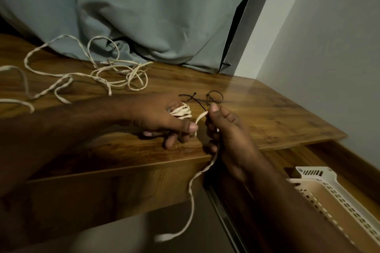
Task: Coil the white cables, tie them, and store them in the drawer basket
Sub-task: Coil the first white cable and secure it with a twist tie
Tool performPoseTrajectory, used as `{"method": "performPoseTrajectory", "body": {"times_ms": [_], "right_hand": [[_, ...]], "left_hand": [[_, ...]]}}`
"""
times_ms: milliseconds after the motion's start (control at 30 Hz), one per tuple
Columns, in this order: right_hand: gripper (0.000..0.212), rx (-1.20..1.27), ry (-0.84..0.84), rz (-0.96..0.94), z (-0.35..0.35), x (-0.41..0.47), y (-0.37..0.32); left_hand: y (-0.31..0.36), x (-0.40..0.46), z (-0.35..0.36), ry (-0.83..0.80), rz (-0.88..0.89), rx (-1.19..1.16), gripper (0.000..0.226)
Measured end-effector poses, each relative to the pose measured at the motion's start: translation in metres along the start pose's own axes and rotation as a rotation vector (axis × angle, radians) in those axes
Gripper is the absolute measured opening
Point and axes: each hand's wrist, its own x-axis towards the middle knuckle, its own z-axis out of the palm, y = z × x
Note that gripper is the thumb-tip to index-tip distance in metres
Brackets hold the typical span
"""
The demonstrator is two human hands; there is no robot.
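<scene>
I see the left hand (162, 118) resting over the near part of the wooden desk top (257, 113), with a small coil of white cable (182, 112) wound around its fingers; the thumb is stretched out toward the right and the lower fingers curl loosely against the wood. Just to its right, the right hand (224, 129) pinches the same cable between thumb and fingers, and a short bit arcs across from the coil into that grip. Below the right hand the free tail of the cable (192, 195) drops past the desk's near edge and hangs down toward the floor, ending in a blurred tip.

Just beyond both hands, on the wood, I can make out thin black ties (207, 98), one looped into a ring. Further left and far, a second white cable (98, 72) lies loose and tangled on the desk, with strands running off the left edge of view. A grey-green curtain (144, 6) hangs behind it and bunches onto the desk top.

At the near right, below the desk top, a drawer stands open with a white perforated basket (320, 187) sitting inside it.
</scene>
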Motion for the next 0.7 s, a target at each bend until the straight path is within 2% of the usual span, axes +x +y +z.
{"method": "performPoseTrajectory", "body": {"times_ms": [100,233,333,433,567,633,700], "right_hand": [[0.029,-0.15,0.02,-0.16,0.009,-0.01,-0.006],[0.029,-0.352,0.005,-0.428,0.01,-0.003,-0.003],[0.027,-0.419,0.069,-0.511,0.007,0.005,0.002],[0.028,-0.447,0.154,-0.547,0.002,0.009,0.003],[0.044,-0.456,0.167,-0.469,0.0,0.01,0.003],[0.051,-0.415,0.088,-0.235,0.004,0.006,-0.001],[0.051,-0.399,-0.067,0.027,0.01,0.0,-0.006]], "left_hand": [[0.002,0.001,0.001,0.041,0.033,0.12,0.032],[0.006,0.0,-0.005,0.118,0.063,0.145,0.044],[0.006,0.0,-0.003,0.147,0.069,0.159,0.044],[0.003,0.003,-0.001,0.239,0.163,0.174,0.042],[-0.003,0.004,-0.006,0.412,0.232,0.238,0.038],[-0.006,0.005,-0.007,0.517,0.223,0.313,0.041],[-0.005,0.006,-0.007,0.576,0.234,0.41,0.046]]}}
